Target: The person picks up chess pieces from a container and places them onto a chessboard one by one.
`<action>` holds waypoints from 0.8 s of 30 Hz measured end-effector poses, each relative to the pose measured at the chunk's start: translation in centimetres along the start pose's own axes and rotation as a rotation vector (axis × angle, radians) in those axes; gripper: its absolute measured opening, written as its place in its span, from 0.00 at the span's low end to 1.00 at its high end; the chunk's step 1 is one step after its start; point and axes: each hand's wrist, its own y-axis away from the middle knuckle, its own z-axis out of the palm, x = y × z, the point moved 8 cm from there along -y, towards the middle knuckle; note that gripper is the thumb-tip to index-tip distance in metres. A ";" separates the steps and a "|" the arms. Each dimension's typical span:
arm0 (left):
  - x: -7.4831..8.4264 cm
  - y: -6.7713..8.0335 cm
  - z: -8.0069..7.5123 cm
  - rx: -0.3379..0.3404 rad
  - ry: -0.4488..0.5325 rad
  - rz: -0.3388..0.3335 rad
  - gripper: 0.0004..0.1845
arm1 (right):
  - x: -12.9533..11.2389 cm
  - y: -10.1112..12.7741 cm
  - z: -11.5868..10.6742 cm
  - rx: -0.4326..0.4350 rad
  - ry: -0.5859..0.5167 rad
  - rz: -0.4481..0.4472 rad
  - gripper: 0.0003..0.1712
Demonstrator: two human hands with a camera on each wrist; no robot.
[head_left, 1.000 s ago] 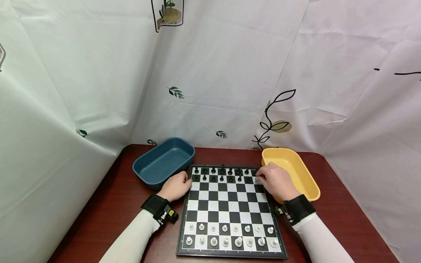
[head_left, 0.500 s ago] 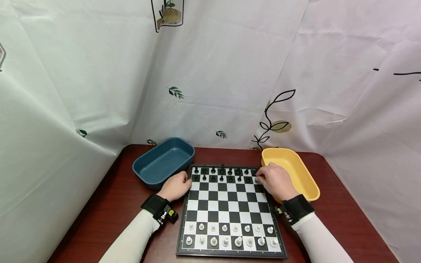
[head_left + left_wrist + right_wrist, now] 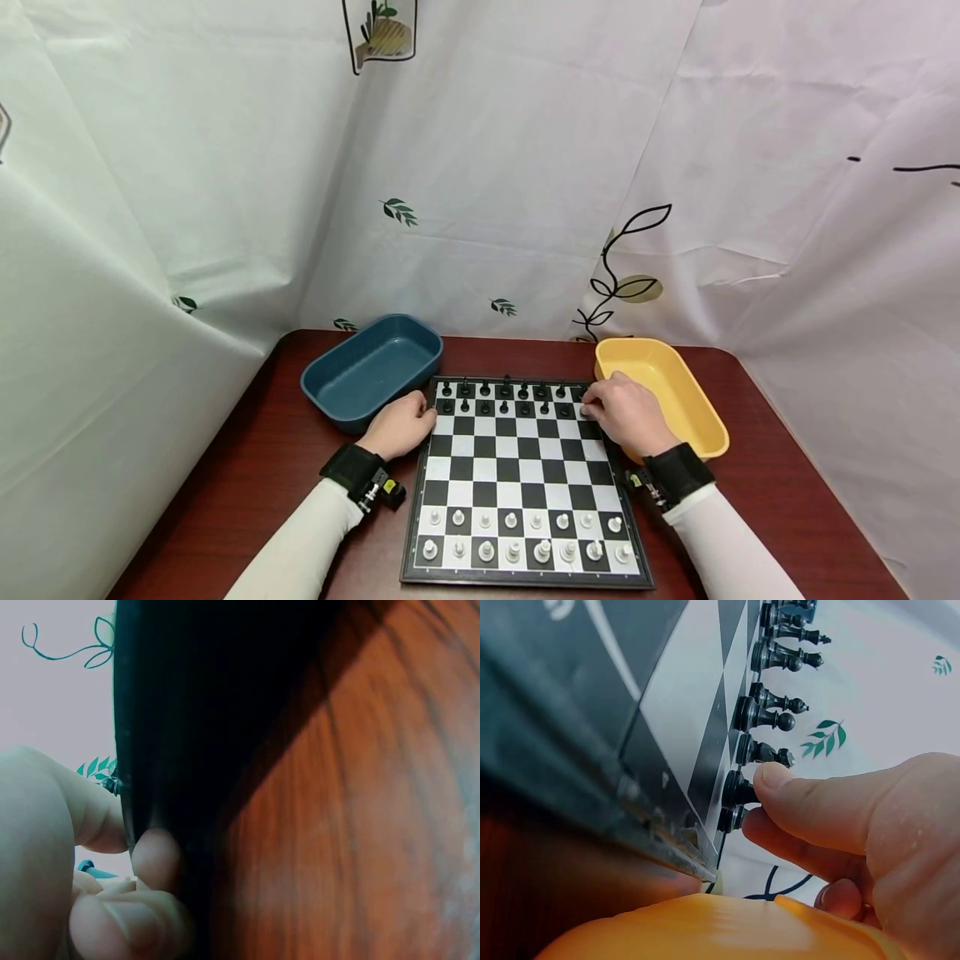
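Note:
A black-and-white chessboard [image 3: 506, 447] lies between my two hands. Along its left edge, near the far corner, my left hand [image 3: 400, 425] grips the rim; the left wrist view shows fingers on both sides of the dark edge. At the far right corner, my right hand [image 3: 632, 414] pinches a black pawn [image 3: 736, 789] between thumb and index finger, its head hidden by the fingers. The pawn stands on the board at the end of the second row. Beside it is another black piece [image 3: 732, 820], partly covered by the index finger. Black chessmen [image 3: 506, 390] fill the two far rows.
White chessmen [image 3: 486, 550] stand in two rows at the near side. A blue basin [image 3: 322, 392] sits behind my left hand, and a yellow basin [image 3: 701, 408] is right beside and partly beneath my right hand. Patterned white cloth [image 3: 517, 167] hangs behind the table [image 3: 225, 500].
Both hands keep their places and holds. The whole view has shifted very slightly to the left; no piece has visibly moved.

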 end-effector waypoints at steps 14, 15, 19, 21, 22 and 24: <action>0.1 0.2 -0.3 -0.005 0.002 -0.007 0.12 | -0.1 -0.2 0.3 -0.024 -0.004 0.011 0.07; 0.1 0.2 -0.2 -0.005 0.002 -0.007 0.13 | -0.1 -0.2 0.4 -0.027 -0.005 0.011 0.07; 0.2 0.2 -0.2 -0.002 0.000 -0.008 0.13 | -0.1 -0.1 0.3 -0.024 -0.007 0.014 0.08; 0.2 0.1 -0.2 -0.004 -0.001 -0.008 0.13 | -0.1 -0.1 0.2 -0.013 -0.006 0.013 0.09; 0.2 0.1 -0.1 -0.005 -0.001 -0.008 0.13 | -0.2 0.0 0.1 -0.006 -0.005 0.010 0.09; 0.1 0.1 -0.1 -0.013 0.014 -0.013 0.13 | -0.3 0.0 -0.2 0.010 -0.009 -0.001 0.09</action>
